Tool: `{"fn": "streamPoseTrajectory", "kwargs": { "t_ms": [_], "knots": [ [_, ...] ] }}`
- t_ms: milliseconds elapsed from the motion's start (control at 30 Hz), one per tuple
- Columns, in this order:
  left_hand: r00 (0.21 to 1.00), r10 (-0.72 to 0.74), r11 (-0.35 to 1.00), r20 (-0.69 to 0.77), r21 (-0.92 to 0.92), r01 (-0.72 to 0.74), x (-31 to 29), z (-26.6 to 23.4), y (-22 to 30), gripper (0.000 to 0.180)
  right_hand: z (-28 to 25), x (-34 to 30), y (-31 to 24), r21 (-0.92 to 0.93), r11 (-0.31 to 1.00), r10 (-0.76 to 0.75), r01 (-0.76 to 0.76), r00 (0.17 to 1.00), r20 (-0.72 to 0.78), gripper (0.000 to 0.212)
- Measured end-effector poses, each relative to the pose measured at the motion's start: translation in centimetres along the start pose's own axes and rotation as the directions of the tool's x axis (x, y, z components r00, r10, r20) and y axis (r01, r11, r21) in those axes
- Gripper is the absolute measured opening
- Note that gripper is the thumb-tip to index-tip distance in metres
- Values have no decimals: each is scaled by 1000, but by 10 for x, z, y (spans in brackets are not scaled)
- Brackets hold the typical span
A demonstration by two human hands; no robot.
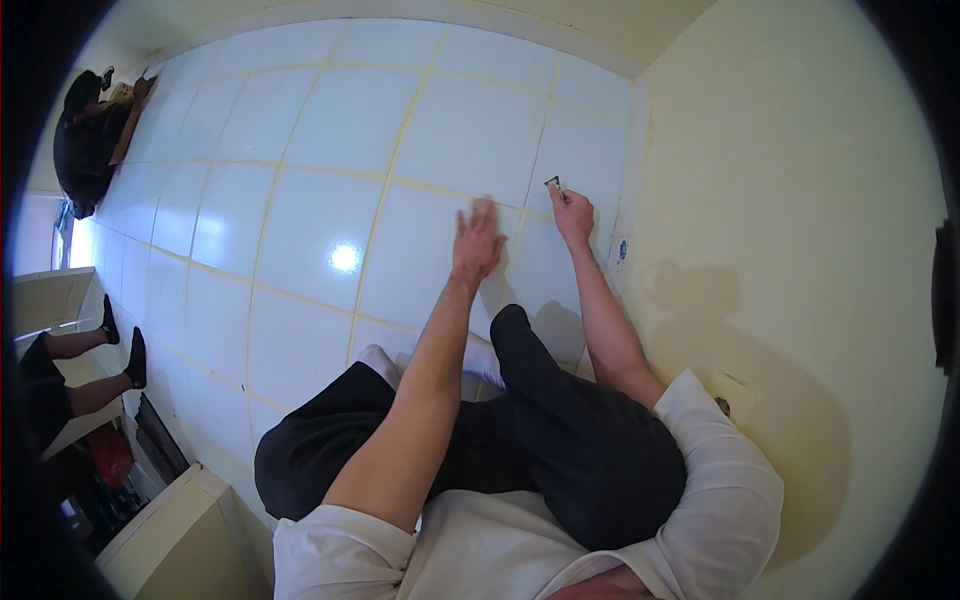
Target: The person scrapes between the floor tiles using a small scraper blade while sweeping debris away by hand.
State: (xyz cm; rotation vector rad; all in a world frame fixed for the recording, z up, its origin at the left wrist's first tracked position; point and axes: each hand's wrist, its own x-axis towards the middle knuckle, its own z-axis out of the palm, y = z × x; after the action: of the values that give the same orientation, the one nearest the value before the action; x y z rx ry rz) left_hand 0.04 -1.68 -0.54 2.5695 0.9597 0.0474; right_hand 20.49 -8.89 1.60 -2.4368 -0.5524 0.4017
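White tiles (310, 120) meet two walls (800, 150), far and right; right hand (574, 215) grips one tool (553, 182), left hand (478, 241) stretches its fingers.

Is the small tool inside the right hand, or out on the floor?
In: the right hand is closed around the tool, whose head sticks out.

The left grip (480, 240) is blurred, its contact with the floor (320, 205) unclear. The right grip (574, 216), nearer the wall (800, 150), hides part of a small tool (553, 183). Well away from the wall, another person's legs (97, 394) are cut off.
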Motion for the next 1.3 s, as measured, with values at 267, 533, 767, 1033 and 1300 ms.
{"fn": "streamPoseTrajectory", "kwargs": {
  "t_ms": [267,533,767,1033,1300],
  "knots": [
    [1000,-29,996,-9,-79,28,7,-1,0,70,5,-5,3,-74,996,-33,48,982,183,55],
    [996,-71,988,53,-131,78,0,-8,12,70,6,-7,5,-69,997,-21,35,982,187,55],
    [950,-261,952,-172,-208,224,0,7,22,65,5,-8,1,-80,995,-39,56,980,197,53],
    [977,-205,976,-60,-81,200,9,9,25,65,1,-11,-2,-76,996,-38,55,978,205,52],
    [995,99,995,24,-25,-98,-1,10,23,63,5,-7,3,-77,993,-69,88,974,214,54]
  ]
}}
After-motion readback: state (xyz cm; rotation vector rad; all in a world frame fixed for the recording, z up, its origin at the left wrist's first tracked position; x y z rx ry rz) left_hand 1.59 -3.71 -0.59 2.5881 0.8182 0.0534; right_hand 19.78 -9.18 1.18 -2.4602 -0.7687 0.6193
